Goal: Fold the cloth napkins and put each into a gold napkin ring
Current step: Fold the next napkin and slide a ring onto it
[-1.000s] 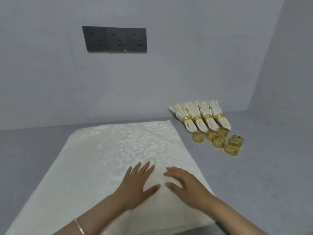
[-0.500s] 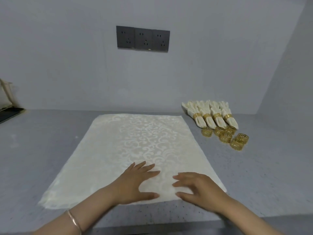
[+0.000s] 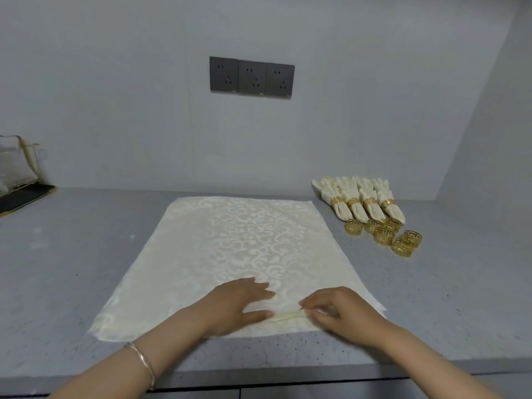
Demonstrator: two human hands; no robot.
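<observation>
A cream patterned cloth napkin (image 3: 236, 249) lies spread flat on the grey counter (image 3: 86, 254). My left hand (image 3: 236, 306) and my right hand (image 3: 339, 309) are both on its near edge, side by side. Between them a small ridge of cloth (image 3: 285, 315) is raised; my left thumb and fingers and my right fingers pinch it. Several folded napkins in gold rings (image 3: 359, 201) lie in a row at the back right. In front of them stand several loose gold napkin rings (image 3: 384, 234).
A dark triple wall socket (image 3: 252, 77) is on the back wall. At the far left a clear bag (image 3: 15, 165) sits on a dark tray (image 3: 23, 197). The counter's front edge (image 3: 259, 381) runs just below my forearms. A side wall closes the right.
The view has tilted down and steadied. My hands slid back to the napkin's near edge and went from lying flat to pinching up a small fold between them.
</observation>
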